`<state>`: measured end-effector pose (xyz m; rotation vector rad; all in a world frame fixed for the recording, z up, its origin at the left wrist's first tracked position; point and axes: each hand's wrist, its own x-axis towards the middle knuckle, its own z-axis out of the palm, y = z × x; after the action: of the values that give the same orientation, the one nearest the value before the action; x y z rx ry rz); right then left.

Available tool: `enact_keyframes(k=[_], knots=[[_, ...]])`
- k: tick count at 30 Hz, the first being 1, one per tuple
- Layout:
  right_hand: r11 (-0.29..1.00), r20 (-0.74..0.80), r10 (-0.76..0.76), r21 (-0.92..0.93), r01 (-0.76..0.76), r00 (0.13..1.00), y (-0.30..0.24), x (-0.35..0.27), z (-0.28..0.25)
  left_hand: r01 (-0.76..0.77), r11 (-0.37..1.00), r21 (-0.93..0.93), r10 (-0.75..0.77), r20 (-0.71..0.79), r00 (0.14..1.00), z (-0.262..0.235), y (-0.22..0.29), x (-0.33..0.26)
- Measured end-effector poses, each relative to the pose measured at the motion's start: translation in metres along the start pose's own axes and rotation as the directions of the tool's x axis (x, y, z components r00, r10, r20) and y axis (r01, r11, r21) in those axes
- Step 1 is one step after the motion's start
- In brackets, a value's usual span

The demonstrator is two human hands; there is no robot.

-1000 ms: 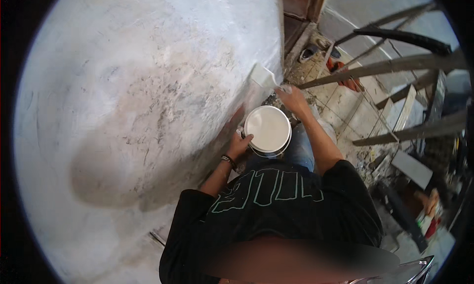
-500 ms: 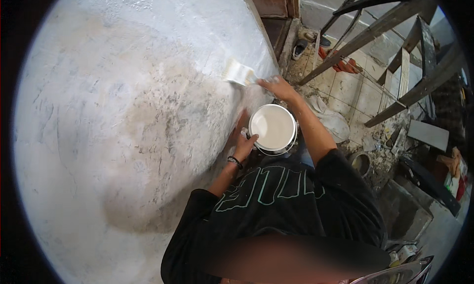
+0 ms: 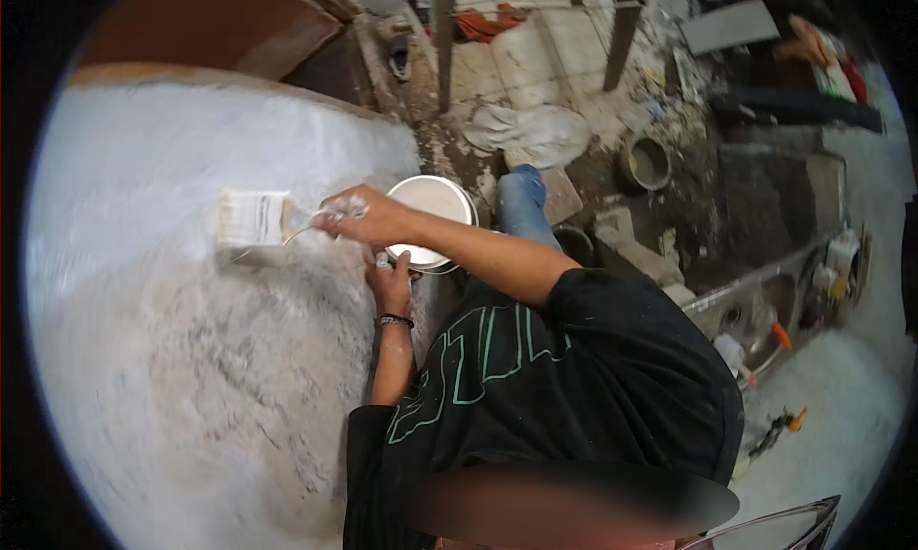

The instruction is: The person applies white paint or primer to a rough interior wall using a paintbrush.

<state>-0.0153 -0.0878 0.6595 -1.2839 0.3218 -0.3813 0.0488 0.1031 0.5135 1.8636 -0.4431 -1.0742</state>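
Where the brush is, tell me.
Left of centre in the head view, the wide brush is in the right fingers, left of the white bucket.

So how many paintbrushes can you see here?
1. The wide paintbrush is in the right hand, at the wall, left of the white bucket that the left hand holds. Others could be hidden in the clutter.
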Motion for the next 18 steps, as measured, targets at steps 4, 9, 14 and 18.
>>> enact_keyframes(k=[4,9,14,18], knots=[[0.871,-0.149,0.225,-0.412,-0.268,0.963,0.024,-0.004,-0.009,-0.219,0.968,0.125,0.221,0.002,0.975,0.005,-0.009,0.016],[0.907,-0.402,0.134,-0.320,-0.276,0.906,0.056,-0.025,-0.032,0.125,0.992,-0.021,-0.122,0.113,0.986,0.012,0.008,0.018],[0.931,-0.431,0.193,-0.204,-0.304,0.881,0.068,-0.039,-0.030,0.080,0.994,-0.077,-0.072,0.109,0.991,0.019,0.010,0.024],[0.951,-0.383,0.168,-0.178,-0.251,0.908,0.073,-0.039,-0.016,0.003,1.000,-0.022,-0.002,0.064,0.998,0.012,-0.012,0.029]])
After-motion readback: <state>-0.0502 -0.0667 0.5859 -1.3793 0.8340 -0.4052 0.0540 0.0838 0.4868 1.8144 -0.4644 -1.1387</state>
